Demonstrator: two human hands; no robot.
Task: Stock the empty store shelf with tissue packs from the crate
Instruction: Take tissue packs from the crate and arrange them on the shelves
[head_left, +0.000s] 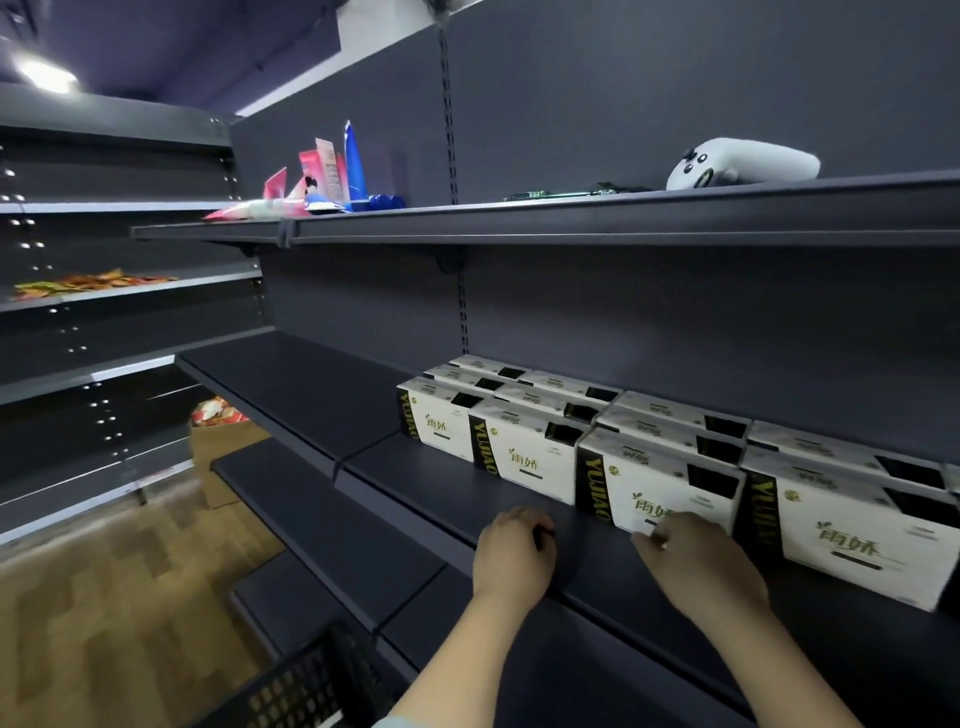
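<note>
Tissue packs (660, 488): white boxes with black ends, standing in rows several deep on the right part of the middle shelf (322, 395), fronts facing out.
Left hand (514, 553): fingers curled into a loose fist that holds nothing, over the shelf's front edge, just left of the packs.
Right hand (696, 558): fingertips at the lower front of one front-row pack; whether they pinch it or only touch it cannot be told.
Crate (311, 686): black mesh, at the bottom edge, below the left forearm.
Upper shelf (571, 223): a white controller (743, 163) at right, colourful tubes (332, 176) at left.
Floor: a cardboard box (223, 447) beside the shelving.
</note>
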